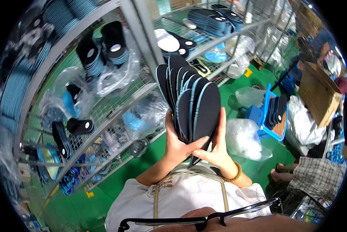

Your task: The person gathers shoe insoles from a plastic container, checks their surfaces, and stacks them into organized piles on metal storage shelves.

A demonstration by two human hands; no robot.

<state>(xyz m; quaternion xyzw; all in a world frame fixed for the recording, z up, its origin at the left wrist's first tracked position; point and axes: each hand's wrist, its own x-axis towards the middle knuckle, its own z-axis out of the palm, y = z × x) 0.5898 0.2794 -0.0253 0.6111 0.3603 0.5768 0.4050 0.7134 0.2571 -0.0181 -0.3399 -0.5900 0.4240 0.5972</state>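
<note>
Green floor (152,154) shows beneath a grey metal rack (141,31) on the left, whose wire shelves carry insoles and clear plastic. On one shelf, two upright-leaning stacks (116,49) sit toward the right-hand end beside a clear bag (111,81), while a small black stack (63,140) lies close to the front edge. Off to the right, a blue-framed chair (267,101) bears more dark insoles (275,110) on its brown seat, near its left edge.

Held up before the white apron (196,179), above the floor and past the rack's front edge, is a bundle of black insoles (209,104) with light blue edges. Both hands are clamped on it: the left hand (176,142) cups its left side, the right hand (221,145) supports its right, and the thumbs come close together across the lower near face.

Each piece looks light and thin, probably bendy foam under smooth cloth, hard to break but easy to crease. Loose layers likely slide over one another, as the fanned upper ends suggest. Gripping both long sides near the narrow lower end, thumbs pressing inward, seems the surest hold.
</note>
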